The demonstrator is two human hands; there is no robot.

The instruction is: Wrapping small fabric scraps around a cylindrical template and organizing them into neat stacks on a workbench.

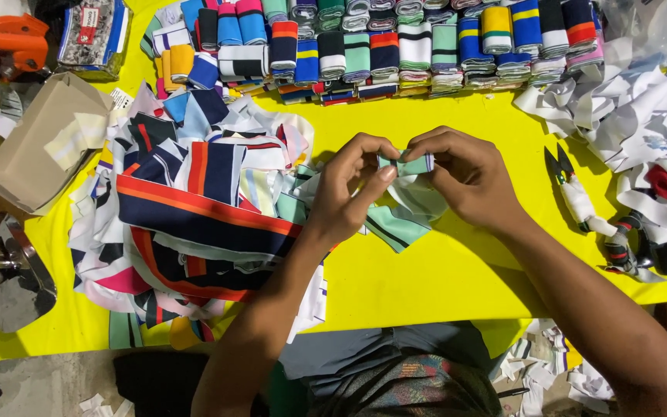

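While a loose heap of striped navy, orange and white knit fabric strips (194, 208) sprawls at nine o'clock on the yellow tabletop (441, 270), the left hand (349, 193) pinches one end of a small mint-green ribbed strip with dark stripes (411, 164), its tail trailing down toward six o'clock. The right hand (465, 177) pinches the other end, both grips pressed together, seemingly to keep the fold tight. Black-tipped snips with taped handles (580, 197) lie at three o'clock, within easy reach.

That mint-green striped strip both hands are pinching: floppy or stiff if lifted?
Probably floppy: the mint-green strip droops and creases below the left hand and right hand. Likely light, since fingertips alone hold it. Unlikely to roll; it lies flat.
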